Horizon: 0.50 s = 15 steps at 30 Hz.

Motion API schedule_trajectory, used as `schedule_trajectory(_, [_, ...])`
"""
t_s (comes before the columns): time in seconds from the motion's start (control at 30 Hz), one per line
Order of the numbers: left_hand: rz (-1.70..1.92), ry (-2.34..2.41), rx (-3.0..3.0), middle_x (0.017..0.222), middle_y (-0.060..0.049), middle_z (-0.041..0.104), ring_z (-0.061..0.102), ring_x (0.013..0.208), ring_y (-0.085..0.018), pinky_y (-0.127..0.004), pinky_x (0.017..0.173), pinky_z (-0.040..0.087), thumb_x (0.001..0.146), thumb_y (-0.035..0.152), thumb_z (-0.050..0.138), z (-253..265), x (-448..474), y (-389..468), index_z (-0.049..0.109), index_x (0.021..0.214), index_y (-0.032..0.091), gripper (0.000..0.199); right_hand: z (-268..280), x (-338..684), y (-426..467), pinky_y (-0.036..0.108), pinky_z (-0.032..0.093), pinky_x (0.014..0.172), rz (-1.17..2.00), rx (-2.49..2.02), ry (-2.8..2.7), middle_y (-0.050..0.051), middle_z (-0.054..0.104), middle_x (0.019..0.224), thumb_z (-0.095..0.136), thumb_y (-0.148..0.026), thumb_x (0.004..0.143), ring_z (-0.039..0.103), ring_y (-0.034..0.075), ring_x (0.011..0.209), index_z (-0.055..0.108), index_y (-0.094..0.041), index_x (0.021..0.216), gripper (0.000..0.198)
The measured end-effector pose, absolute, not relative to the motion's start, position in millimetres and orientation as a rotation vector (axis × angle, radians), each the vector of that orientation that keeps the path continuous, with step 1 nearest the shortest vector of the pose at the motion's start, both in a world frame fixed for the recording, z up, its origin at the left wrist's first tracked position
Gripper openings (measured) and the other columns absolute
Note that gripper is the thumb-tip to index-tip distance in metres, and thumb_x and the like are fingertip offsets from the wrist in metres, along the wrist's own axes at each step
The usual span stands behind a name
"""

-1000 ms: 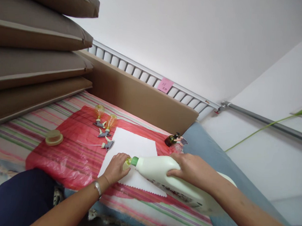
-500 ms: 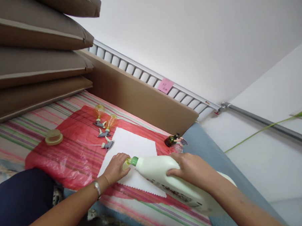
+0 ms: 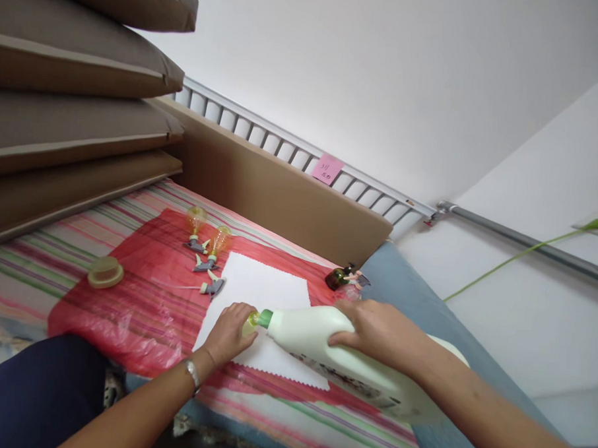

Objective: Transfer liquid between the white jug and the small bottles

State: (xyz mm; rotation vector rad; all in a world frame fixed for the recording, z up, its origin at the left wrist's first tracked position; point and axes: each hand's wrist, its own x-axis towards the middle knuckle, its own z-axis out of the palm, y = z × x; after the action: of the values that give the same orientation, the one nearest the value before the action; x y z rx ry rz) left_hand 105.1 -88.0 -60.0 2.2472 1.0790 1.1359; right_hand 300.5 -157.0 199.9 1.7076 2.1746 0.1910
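Observation:
My right hand [image 3: 368,329] grips a large pale green jug [image 3: 304,326], tipped on its side with its green neck pointing left. That neck meets the mouth of a small yellow see-through bottle [image 3: 249,325], around which my left hand [image 3: 232,327] is closed. Most of the small bottle is hidden by my fingers. Both are over a white sheet with zigzag edges [image 3: 267,282]. Left of the sheet lies a grey spray head [image 3: 213,287] with a thin tube. Two yellow spray bottles [image 3: 196,223] lie beyond it.
A red plastic sheet [image 3: 143,276] covers part of the striped cloth [image 3: 80,234]. A pale yellow lid [image 3: 105,272] lies at left. A dark bottle [image 3: 337,278] and a pinkish clear one [image 3: 348,292] lie at right. Brown cushions [image 3: 75,122] are stacked at upper left.
Hardly anything differs. Both hands, the jug and the small bottle keep their places, and the view has shifted very slightly.

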Motion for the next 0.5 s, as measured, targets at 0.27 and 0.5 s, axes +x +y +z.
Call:
schedule_trajectory(0.27, [1.147, 1.078, 2.248, 0.100, -0.006, 0.060, 0.053, 0.094, -0.025, -0.040, 0.082, 0.042, 0.075, 0.023, 0.057, -61.0, 105.4, -87.3, 0.051, 0.104, 0.021, 0.030, 199.6, 300.6, -158.5, 0.027, 0.029, 0.052, 0.187, 1.712, 2.165, 0.006, 0.069, 0.080, 0.060, -0.051, 0.075, 0.064, 0.025, 0.071, 0.059, -0.022, 0.082, 0.030])
schedule_trajectory(0.5, [1.145, 1.070, 2.246, 0.101, -0.007, 0.059, 0.053, 0.095, -0.025, -0.041, 0.083, 0.042, 0.075, 0.024, 0.058, -62.9, 105.7, -87.2, 0.051, 0.104, 0.020, 0.030, 199.0, 300.9, -158.1, 0.027, 0.030, 0.052, 0.174, 1.727, 2.167, 0.005, 0.069, 0.081, 0.060, -0.051, 0.074, 0.064, 0.025, 0.071, 0.059, -0.023, 0.083, 0.030])
